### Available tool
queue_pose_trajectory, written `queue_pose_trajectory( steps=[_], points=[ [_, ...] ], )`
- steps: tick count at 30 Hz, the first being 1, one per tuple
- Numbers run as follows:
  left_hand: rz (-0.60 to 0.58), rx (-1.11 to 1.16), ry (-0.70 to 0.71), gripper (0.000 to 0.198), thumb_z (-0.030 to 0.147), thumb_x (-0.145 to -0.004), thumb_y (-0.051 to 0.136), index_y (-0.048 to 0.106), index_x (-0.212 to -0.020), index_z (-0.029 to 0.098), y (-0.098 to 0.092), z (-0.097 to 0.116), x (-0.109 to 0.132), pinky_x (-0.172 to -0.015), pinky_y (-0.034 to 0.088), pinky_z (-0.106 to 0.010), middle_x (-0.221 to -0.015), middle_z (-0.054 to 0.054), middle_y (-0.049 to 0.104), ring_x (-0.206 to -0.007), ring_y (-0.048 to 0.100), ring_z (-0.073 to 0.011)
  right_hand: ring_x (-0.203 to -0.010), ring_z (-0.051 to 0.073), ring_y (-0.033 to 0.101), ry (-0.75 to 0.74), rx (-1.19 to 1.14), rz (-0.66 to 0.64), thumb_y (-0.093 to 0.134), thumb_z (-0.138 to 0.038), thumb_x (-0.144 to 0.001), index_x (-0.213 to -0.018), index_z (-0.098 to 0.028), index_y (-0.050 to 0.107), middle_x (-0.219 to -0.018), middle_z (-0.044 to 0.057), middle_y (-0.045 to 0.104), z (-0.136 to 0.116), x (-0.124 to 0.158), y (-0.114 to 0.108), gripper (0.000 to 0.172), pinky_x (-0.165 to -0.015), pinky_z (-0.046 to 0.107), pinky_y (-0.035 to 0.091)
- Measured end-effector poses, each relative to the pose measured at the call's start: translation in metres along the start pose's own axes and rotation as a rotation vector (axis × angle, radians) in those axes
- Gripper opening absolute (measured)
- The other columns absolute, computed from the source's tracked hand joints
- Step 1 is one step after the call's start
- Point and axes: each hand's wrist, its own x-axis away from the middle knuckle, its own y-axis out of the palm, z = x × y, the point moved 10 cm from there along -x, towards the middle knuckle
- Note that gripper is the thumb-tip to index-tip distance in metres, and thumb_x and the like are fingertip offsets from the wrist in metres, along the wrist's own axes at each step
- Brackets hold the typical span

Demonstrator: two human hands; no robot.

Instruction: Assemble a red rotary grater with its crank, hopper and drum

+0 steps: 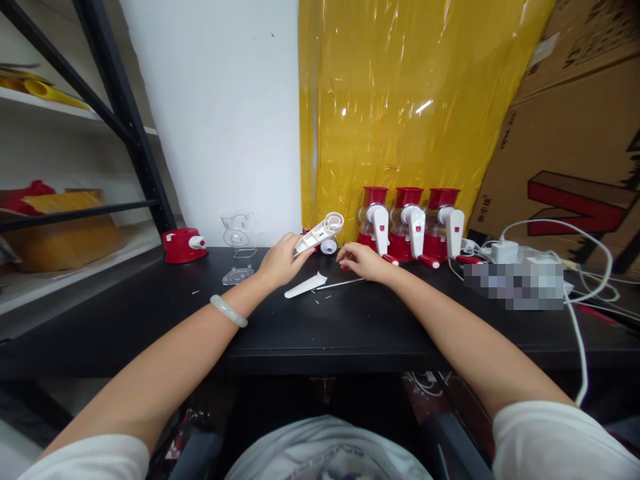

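Note:
My left hand (281, 260) is closed around the narrow end of a white plastic crank handle (319, 235), raised above the table with its ribbed, hollow inner side showing. To the right of it, my right hand (364, 261) has its fingers bent together just over the table, and a small red piece (345, 269) shows at the fingertips. Between the hands lies a white tapered cover (305, 285). A thin metal rod (340, 285) runs from beside the cover toward my right hand. Small metal bits (328, 297) lie in front. Behind the handle is a white round part (329, 247), partly hidden.
Three red-and-white hand-cranked graters (410, 223) stand at the back right. Beyond them are a cardboard box (565, 147), white cables and a charger (505, 252). Clear plastic parts (237, 275) and a red base (184, 245) sit left on the black table (330, 333).

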Motion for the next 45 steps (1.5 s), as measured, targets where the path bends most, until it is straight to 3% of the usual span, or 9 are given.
queue_pose_trajectory(
  steps=[4, 8, 11, 19, 24, 29, 34, 39, 45],
  points=[
    [-0.003, 0.010, 0.008, 0.034, 0.049, -0.095, 0.044, 0.057, -0.100, 0.018, 0.000, 0.001, 0.000, -0.071, 0.042, -0.033, -0.091, -0.006, 0.058, -0.082, 0.057, -0.0207, -0.066, 0.011, 0.064, 0.018, -0.053, 0.021, 0.055, -0.011, -0.083, -0.087, -0.017, 0.059, -0.073, -0.001, 0.057, 0.000, 0.000, -0.001, 0.008, -0.067, 0.027, 0.052],
    [-0.009, 0.015, 0.001, 0.035, 0.051, -0.095, 0.043, 0.057, -0.099, 0.018, 0.000, 0.000, 0.000, -0.072, 0.043, -0.034, -0.092, -0.006, 0.059, -0.083, 0.057, -0.0215, -0.059, 0.011, 0.064, 0.124, -0.229, -0.023, 0.056, -0.018, -0.084, -0.089, -0.018, 0.056, -0.074, -0.002, 0.055, 0.008, 0.002, 0.007, 0.005, -0.054, 0.025, 0.054],
    [-0.016, 0.019, -0.001, 0.035, 0.051, -0.094, 0.044, 0.058, -0.099, 0.019, 0.001, -0.001, 0.000, -0.074, 0.045, -0.034, -0.092, -0.006, 0.059, -0.085, 0.058, -0.0221, -0.052, 0.009, 0.059, 0.137, -0.235, -0.030, 0.063, -0.024, -0.081, -0.090, -0.019, 0.058, -0.068, -0.004, 0.057, 0.007, 0.003, 0.008, 0.012, -0.049, 0.023, 0.052],
    [-0.031, 0.031, -0.006, 0.036, 0.051, -0.094, 0.044, 0.058, -0.101, 0.018, 0.002, 0.000, 0.000, -0.074, 0.044, -0.034, -0.094, -0.007, 0.060, -0.085, 0.058, -0.0223, -0.064, 0.013, 0.063, 0.014, -0.149, 0.012, 0.075, -0.031, -0.073, -0.072, -0.017, 0.064, -0.068, 0.001, 0.065, -0.003, 0.000, -0.002, 0.018, -0.064, 0.027, 0.051],
    [-0.032, 0.020, -0.012, 0.036, 0.051, -0.094, 0.044, 0.058, -0.098, 0.018, 0.001, 0.000, 0.000, -0.072, 0.043, -0.034, -0.092, -0.007, 0.060, -0.084, 0.058, -0.0219, -0.074, 0.014, 0.063, -0.064, -0.043, 0.056, 0.075, -0.022, -0.072, -0.082, -0.017, 0.073, -0.082, 0.004, 0.065, -0.009, 0.000, -0.007, 0.012, -0.071, 0.028, 0.052],
    [-0.023, 0.026, 0.000, 0.034, 0.049, -0.095, 0.044, 0.057, -0.099, 0.018, 0.001, 0.000, 0.000, -0.073, 0.044, -0.034, -0.093, -0.007, 0.060, -0.086, 0.058, -0.0224, -0.083, 0.015, 0.065, -0.079, -0.053, 0.080, 0.069, -0.016, -0.076, -0.093, -0.018, 0.076, -0.095, 0.007, 0.065, -0.012, 0.000, -0.009, 0.018, -0.079, 0.031, 0.054],
    [-0.013, 0.010, -0.011, 0.034, 0.050, -0.095, 0.043, 0.055, -0.094, 0.019, 0.000, -0.001, 0.000, -0.068, 0.041, -0.033, -0.088, -0.006, 0.058, -0.079, 0.056, -0.0211, -0.082, 0.017, 0.066, -0.064, -0.097, 0.117, 0.070, -0.028, -0.080, -0.092, -0.018, 0.075, -0.093, 0.008, 0.068, -0.010, 0.000, -0.011, 0.016, -0.081, 0.034, 0.054],
    [0.037, 0.110, -0.032, 0.033, 0.050, -0.094, 0.043, 0.053, -0.096, 0.019, -0.002, -0.006, 0.000, -0.071, 0.042, -0.033, -0.088, -0.005, 0.057, -0.080, 0.056, -0.0205, -0.076, 0.017, 0.070, 0.040, -0.340, 0.166, 0.068, -0.046, -0.080, -0.093, -0.018, 0.070, -0.088, 0.006, 0.071, 0.003, 0.000, -0.011, 0.032, -0.077, 0.033, 0.057],
    [0.127, 0.313, -0.095, 0.032, 0.047, -0.094, 0.041, 0.054, -0.098, 0.018, -0.011, -0.011, 0.001, -0.076, 0.043, -0.032, -0.087, -0.005, 0.059, -0.082, 0.055, -0.0189, -0.058, 0.015, 0.067, 0.103, -0.514, 0.228, 0.071, -0.060, -0.070, -0.085, -0.016, 0.067, -0.062, 0.002, 0.068, -0.005, 0.002, -0.020, 0.047, -0.064, 0.031, 0.057]
  ],
)
